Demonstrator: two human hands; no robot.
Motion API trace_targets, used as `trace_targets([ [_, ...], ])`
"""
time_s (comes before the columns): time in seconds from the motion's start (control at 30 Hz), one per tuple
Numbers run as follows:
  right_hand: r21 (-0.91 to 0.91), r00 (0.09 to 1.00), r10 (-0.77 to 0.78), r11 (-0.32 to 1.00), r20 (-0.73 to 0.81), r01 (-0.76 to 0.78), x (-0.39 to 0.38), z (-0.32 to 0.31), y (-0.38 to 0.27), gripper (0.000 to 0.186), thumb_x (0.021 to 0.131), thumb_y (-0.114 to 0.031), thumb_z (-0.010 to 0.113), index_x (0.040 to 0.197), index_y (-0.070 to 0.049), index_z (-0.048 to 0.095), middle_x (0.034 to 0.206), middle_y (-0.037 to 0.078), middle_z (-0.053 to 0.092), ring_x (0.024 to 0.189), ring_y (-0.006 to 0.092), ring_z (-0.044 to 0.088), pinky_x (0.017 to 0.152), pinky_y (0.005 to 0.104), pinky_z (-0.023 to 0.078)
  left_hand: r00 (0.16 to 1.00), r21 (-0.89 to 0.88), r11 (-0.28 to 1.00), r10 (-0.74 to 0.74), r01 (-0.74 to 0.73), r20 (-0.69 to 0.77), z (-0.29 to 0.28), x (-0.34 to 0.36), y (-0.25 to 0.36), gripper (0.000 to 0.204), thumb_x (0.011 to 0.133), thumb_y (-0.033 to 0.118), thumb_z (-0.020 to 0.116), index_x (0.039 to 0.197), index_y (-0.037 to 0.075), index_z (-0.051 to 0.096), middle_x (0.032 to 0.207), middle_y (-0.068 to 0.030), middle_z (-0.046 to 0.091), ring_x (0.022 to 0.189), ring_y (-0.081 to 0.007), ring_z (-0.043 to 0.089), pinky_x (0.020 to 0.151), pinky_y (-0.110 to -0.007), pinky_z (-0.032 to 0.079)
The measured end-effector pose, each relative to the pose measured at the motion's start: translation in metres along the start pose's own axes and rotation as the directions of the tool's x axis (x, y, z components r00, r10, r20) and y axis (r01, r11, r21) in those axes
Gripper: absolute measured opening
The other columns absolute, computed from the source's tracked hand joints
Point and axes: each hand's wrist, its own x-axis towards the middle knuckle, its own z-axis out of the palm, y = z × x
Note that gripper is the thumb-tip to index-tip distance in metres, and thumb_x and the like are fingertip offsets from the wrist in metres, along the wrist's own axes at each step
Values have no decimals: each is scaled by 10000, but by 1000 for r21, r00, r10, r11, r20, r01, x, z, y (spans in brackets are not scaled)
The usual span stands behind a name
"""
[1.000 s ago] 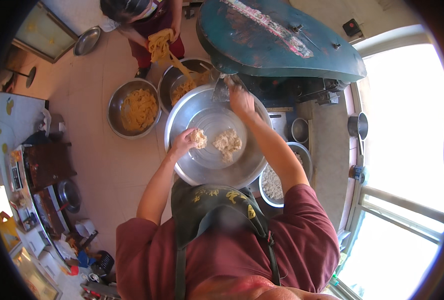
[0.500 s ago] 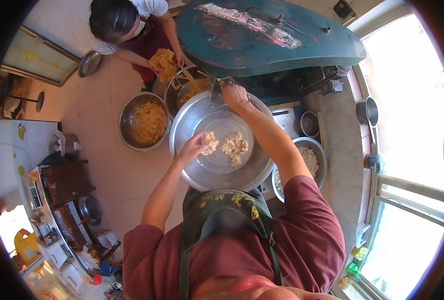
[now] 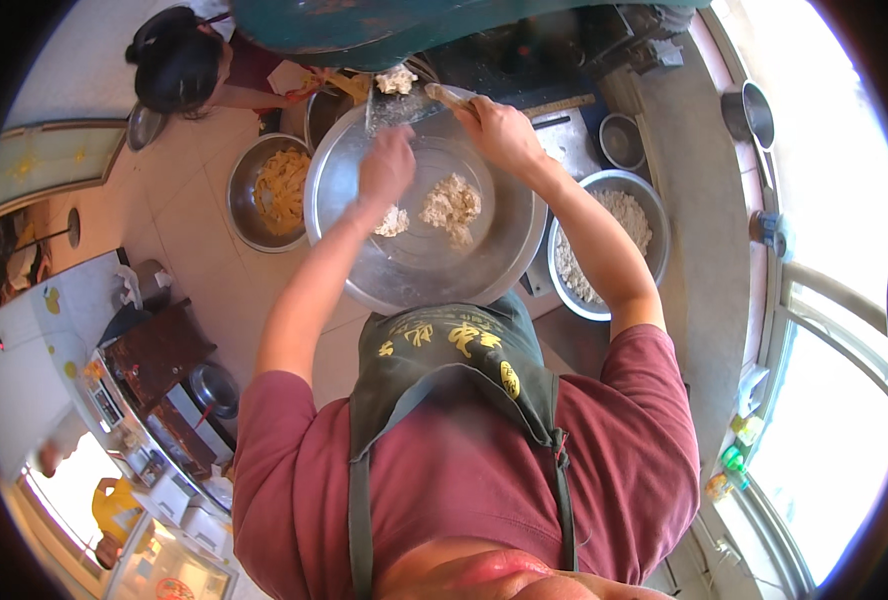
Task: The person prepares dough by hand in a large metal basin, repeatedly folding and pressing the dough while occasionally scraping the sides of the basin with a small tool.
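A wide steel basin (image 3: 329,245) stands before me, holding a large clump of crumbly pale dough (image 3: 451,205) and a smaller dough piece (image 3: 392,222) beside it. My left hand (image 3: 388,165), smeared by motion, is above the basin's left part; its fingers are too blurred to read. Beyond it, another dough lump (image 3: 396,80) rests on a floury metal tray (image 3: 394,115) at the near side of the big green machine (image 3: 364,35). My right hand (image 3: 501,133) is closed around a short brown stick-like piece (image 3: 451,98) at the tray's right.
A bowl of yellow dough strips (image 3: 280,195) stands at the left. Beyond it, a person (image 3: 179,65) handles yellow strips by another bowl. On my right are a bowl of pale crumbs (image 3: 614,225), a small steel bowl (image 3: 621,140) and the grey counter (image 3: 709,290).
A dough lump now lies on the tray. My left hand has moved up and away from the basin's middle. The view has shifted, and the person at the left is bending lower.
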Motion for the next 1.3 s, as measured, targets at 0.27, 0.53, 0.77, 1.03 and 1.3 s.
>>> trace_targets([
  [0.27, 187, 999, 44, 981, 16, -47, -88, -1, 50, 264, 933, -261, 612, 956, 2, 615, 794, 248, 664, 744, 426, 657, 655, 473, 532, 637, 139, 691, 543, -709, 547, 104, -134, 49, 306, 887, 183, 524, 1165, 103, 622, 1244, -78, 593, 1308, -239, 464, 1105, -397, 334],
  [0.53, 200, 998, 48, 978, 52, -57, -112, 9, 55, 264, 924, -245, 628, 988, 11, 624, 810, 238, 671, 750, 421, 659, 658, 471, 532, 595, -54, 816, 463, -575, 657, 94, -150, 12, 182, 823, 133, 568, 986, 96, 640, 1048, -61, 599, 1123, -242, 529, 979, -385, 427],
  [0.77, 223, 999, -7, 975, 42, -2, -77, 14, 27, 259, 930, -252, 616, 900, 5, 599, 778, 226, 667, 717, 421, 646, 646, 486, 521, 798, -442, 780, -119, 443, 590, 23, -163, -6, 253, 791, 37, 683, 1039, 74, 645, 999, -43, 605, 1042, -210, 574, 908, -335, 474],
  [1.03, -86, 984, -28, 995, 177, 44, 43, 53, -33, 281, 964, -246, 489, 889, -27, 648, 784, 217, 683, 760, 377, 682, 664, 464, 544, 786, -735, 285, -284, 616, 549, -16, -151, -1, 435, 824, 100, 747, 1233, 62, 604, 1052, -6, 584, 984, -101, 542, 867, -271, 466],
  [1.3, -318, 935, -159, 911, 317, 263, 48, 59, -47, 401, 919, -155, 466, 1304, -52, 500, 978, 205, 689, 801, 329, 709, 674, 421, 574, 841, -743, 404, -353, 533, 410, -15, -164, -19, 467, 802, -10, 672, 1256, 55, 583, 1216, -43, 610, 1070, -135, 575, 914, -283, 484],
])
